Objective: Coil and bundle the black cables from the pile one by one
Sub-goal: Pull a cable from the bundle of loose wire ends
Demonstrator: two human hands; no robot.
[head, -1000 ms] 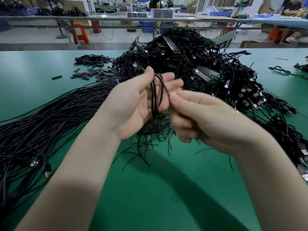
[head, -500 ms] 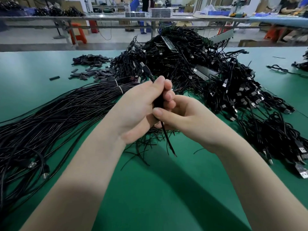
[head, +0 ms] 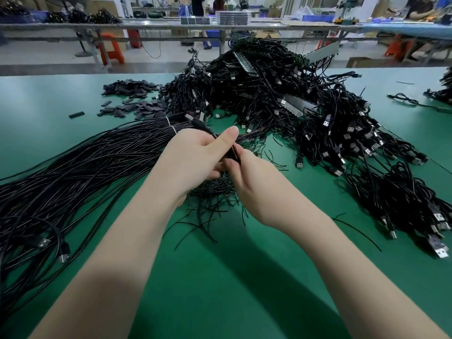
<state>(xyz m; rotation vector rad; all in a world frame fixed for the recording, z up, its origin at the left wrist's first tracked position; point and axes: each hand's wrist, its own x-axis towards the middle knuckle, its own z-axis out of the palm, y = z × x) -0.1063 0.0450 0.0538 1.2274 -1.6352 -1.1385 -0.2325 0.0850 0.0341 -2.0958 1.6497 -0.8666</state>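
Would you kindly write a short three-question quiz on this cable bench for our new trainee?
1. True or false: both hands are on the coiled cable.
2. Which side of the green table holds the long straight cables: A left, B right?
3. Fill in: the small flat black pieces lie ___ the big cable pile.

Key: 1 true: left hand, right hand. 2 A. 3 left of.

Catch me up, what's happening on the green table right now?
A person is bundling black cables by hand. The left hand grips a small coiled cable, and the right hand pinches it from the other side, close against the left. Loose straight cables stretch off to the left; a big tangled pile with USB plugs sits behind and to the right on the table.
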